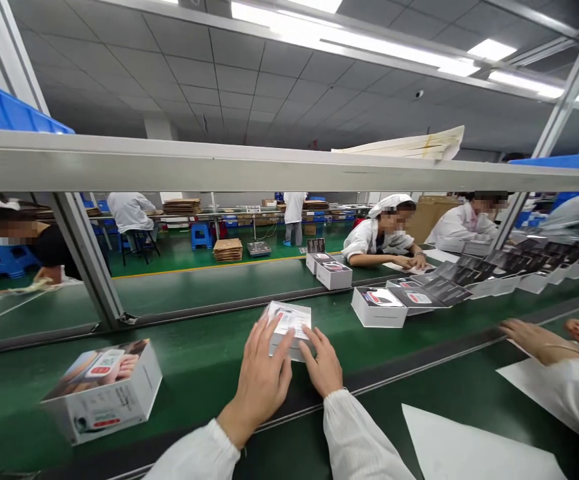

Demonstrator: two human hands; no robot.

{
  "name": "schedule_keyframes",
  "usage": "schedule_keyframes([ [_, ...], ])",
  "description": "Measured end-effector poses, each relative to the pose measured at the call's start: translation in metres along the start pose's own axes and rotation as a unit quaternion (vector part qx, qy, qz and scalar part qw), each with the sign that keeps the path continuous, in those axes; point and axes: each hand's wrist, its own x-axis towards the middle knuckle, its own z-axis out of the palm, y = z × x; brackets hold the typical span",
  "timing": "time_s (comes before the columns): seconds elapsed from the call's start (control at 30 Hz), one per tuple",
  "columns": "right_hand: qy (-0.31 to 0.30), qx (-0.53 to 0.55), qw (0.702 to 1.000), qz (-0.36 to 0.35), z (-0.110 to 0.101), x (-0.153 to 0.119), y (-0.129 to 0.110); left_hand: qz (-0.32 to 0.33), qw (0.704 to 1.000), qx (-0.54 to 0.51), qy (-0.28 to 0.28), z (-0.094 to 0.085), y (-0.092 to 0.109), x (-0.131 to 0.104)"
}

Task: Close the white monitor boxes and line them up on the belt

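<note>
A small white product box (289,327) is seen lying flat on the green conveyor belt (194,360) of the bench, just ahead of the person. The left hand (262,377) is laid on the near left part of this box with the fingers spread and stretched forward, and the right hand (325,365) is pressed against its near right corner. The box is thus held between both hands rather than lifted; neither hand is clenched. A printed label is shown on the top of the box.

To the left, near the edge of the belt, a larger white carton (104,390) printed with a picture of a device is set down at an angle, well apart from the hands. Further along the belt to the right, an open white box (379,307) is placed, and behind it a row of open boxes with dark flaps (494,273) is lined up toward the far right. Two more small boxes (328,270) are stacked near a co-worker in a white cap (387,233) who is bent over the opposite side. At the right edge, another person's hands (539,340) are rested beside a white sheet (474,447). A grey shelf rail (269,167) is run across above the belt.
</note>
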Motion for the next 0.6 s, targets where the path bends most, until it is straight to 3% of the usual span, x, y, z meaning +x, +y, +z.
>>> schedule_keyframes([
  [0.07, -0.014, -0.008, 1.000, 0.003, 0.003, -0.001, -0.003, -0.063, 0.995, 0.024, -0.067, 0.015, -0.014, 0.011],
  [0.17, -0.027, 0.054, 0.998, -0.008, 0.011, 0.000, -0.005, -0.180, 0.968, -0.031, -0.173, 0.039, -0.044, 0.004],
  [0.27, -0.045, 0.151, 0.987, -0.020, 0.018, 0.002, -0.006, -0.253, 0.944, -0.140, -0.160, 0.049, -0.066, -0.022],
  [0.33, -0.049, 0.192, 0.980, 0.000, 0.018, 0.005, -0.004, -0.266, 0.931, -0.210, -0.137, 0.045, -0.070, -0.038],
  [0.4, -0.038, 0.223, 0.973, 0.034, 0.015, 0.009, 0.000, -0.230, 0.932, -0.238, -0.149, 0.032, -0.065, -0.046],
  [0.47, -0.017, 0.265, 0.962, 0.061, 0.011, 0.014, 0.005, -0.153, 0.954, -0.191, -0.172, 0.014, -0.056, -0.041],
  [0.6, 0.015, 0.297, 0.951, 0.087, 0.015, 0.018, 0.013, 0.001, 0.977, -0.040, -0.210, -0.021, -0.041, 0.000],
])
